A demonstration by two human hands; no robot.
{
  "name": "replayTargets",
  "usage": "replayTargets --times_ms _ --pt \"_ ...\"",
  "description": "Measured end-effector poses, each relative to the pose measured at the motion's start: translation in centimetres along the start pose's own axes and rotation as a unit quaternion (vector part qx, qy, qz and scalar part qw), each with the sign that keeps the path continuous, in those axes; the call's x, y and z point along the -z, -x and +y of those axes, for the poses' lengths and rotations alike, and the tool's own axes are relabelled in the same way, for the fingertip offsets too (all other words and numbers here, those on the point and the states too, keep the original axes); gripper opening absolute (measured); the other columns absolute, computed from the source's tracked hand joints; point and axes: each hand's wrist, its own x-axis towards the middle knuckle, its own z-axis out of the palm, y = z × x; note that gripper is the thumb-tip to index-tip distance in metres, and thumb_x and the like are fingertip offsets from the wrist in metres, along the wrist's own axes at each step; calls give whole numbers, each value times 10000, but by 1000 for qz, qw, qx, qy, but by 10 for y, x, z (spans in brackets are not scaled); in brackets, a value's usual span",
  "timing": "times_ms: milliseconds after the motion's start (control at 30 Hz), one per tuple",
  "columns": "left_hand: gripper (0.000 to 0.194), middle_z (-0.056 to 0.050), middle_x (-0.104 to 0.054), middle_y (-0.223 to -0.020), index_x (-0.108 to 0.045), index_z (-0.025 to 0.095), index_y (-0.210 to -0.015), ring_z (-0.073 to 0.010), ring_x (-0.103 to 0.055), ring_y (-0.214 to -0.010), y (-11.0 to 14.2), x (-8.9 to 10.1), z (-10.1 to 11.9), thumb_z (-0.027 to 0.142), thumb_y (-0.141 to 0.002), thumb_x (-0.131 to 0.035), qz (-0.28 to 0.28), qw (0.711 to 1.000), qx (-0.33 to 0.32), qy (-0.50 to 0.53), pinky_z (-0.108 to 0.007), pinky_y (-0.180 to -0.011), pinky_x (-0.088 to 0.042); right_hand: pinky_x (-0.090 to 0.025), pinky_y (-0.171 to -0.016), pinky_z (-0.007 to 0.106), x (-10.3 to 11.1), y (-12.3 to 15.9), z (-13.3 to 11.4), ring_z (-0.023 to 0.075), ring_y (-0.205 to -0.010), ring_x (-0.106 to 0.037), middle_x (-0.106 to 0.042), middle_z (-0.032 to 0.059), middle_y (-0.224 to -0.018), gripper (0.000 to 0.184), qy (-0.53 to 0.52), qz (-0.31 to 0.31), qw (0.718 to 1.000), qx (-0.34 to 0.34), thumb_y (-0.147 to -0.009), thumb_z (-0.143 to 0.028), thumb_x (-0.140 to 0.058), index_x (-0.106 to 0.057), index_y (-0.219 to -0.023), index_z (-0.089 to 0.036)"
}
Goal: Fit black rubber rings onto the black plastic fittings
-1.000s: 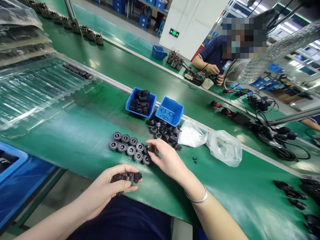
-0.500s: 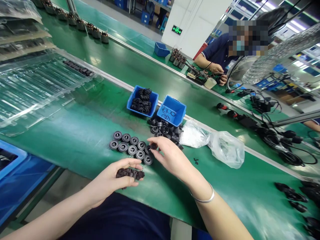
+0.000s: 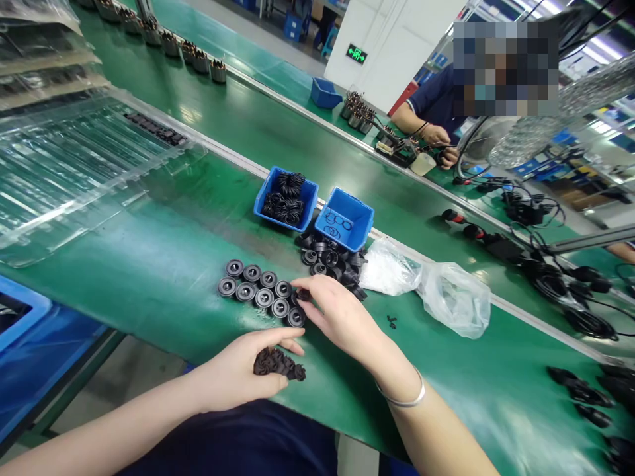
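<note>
Several round black caps [image 3: 264, 298] stand in two rows on the green bench [image 3: 173, 277]. At the right end of the rows, my right hand [image 3: 327, 311] pinches a small dark ridged part [image 3: 303, 295] above the last cap of the far row, which it partly hides. Nearer the bench edge, my left hand [image 3: 243, 370] is curled around a cluster of small dark ridged parts [image 3: 278, 364], its fingertips below the nearest caps.
Behind the caps stand a blue bin [image 3: 286, 198] of black rings and another blue bin [image 3: 344, 219] with a few rings. A heap of black parts [image 3: 332, 258] and plastic bags [image 3: 454, 297] lie beside them. Clear trays [image 3: 64, 172] lie left. A co-worker [image 3: 431, 112] sits opposite.
My left hand has moved right and slightly nearer the bench edge with its cluster of parts. My right hand stays at the end of the rows, the small part still pinched.
</note>
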Motion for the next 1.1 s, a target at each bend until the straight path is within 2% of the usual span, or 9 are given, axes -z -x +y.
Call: replayTargets --times_ms 300,467,500,600,667,800,900,1033,1100 --pt "647 -41 -653 -1274 -492 279 -1417 -208 -661 -1032 2 5 -4 158 -796 -625 11 999 -7 33 -382 -990 -508 -524 -949 379 7 3 0 212 -1079 -596 -606 97 -1179 337 -30 8 999 -18 -962 -194 -575 -503 -1292 -185" --pt "511 -44 -645 -1150 -540 249 -1326 -209 -648 -989 8 3 2 210 -824 -630 17 998 10 67 -372 -936 -528 -537 -804 317 21 15 -13 144 -822 -594 -612 63 -1059 218 -72 127 988 -52 -953 -169 -583 -579 -1168 -199" --pt "487 -45 -631 -1138 -539 246 -1314 -211 -645 -988 9 3 4 228 -835 -626 18 996 11 85 -370 -926 -532 -539 -773 302 22 19 -18 136 -793 -592 -609 50 -1017 212 -110 124 984 -60 -943 -182 -606 -588 -1153 -204" --pt "456 -45 -610 -1161 -527 252 -1295 -230 -622 -1075 13 4 13 245 -848 -621 20 993 -4 113 -367 -950 -513 -553 -731 274 16 28 -33 135 -800 -607 -608 43 -1020 338 -237 2 970 -49 -887 -270 -713 -586 -1196 -217" --pt "443 -46 -622 -1170 -525 251 -1274 -247 -605 -1137 14 4 17 223 -842 -616 29 994 -21 106 -368 -977 -487 -559 -761 284 5 32 -39 151 -857 -618 -619 55 -1045 390 -263 -40 964 -31 -854 -329 -755 -600 -1194 -218" --pt "464 -52 -647 -1117 -528 237 -1250 -256 -634 -1087 13 4 18 191 -798 -623 68 994 -21 77 -365 -940 -489 -558 -765 298 -13 35 -42 157 -841 -631 -646 49 -961 268 -253 15 967 -30 -856 -355 -746 -653 -1061 -210" --pt "428 -51 -668 -1065 -563 225 -1198 -252 -651 -1034 13 2 17 193 -780 -649 93 994 -10 65 -367 -918 -496 -566 -780 304 -12 35 -40 162 -868 -641 -651 47 -952 198 -271 29 962 -27 -861 -317 -748 -669 -1008 -211" --pt "347 -55 -698 -1056 -578 213 -1150 -251 -673 -1024 15 0 15 209 -812 -659 87 985 10 146 -401 -952 -505 -556 -567 246 -6 35 -31 94 -657 -601 -582 47 -1008 109 -345 122 925 -107 -926 -300 -667 -634 -963 -203" --pt "288 -68 -704 -1089 -587 206 -1127 -268 -662 -1093 16 -1 12 224 -846 -645 74 978 25 192 -417 -978 -501 -557 -575 254 -4 34 -24 100 -675 -596 -570 58 -1033 78 -320 151 926 -131 -954 -277 -613 -613 -974 -202"
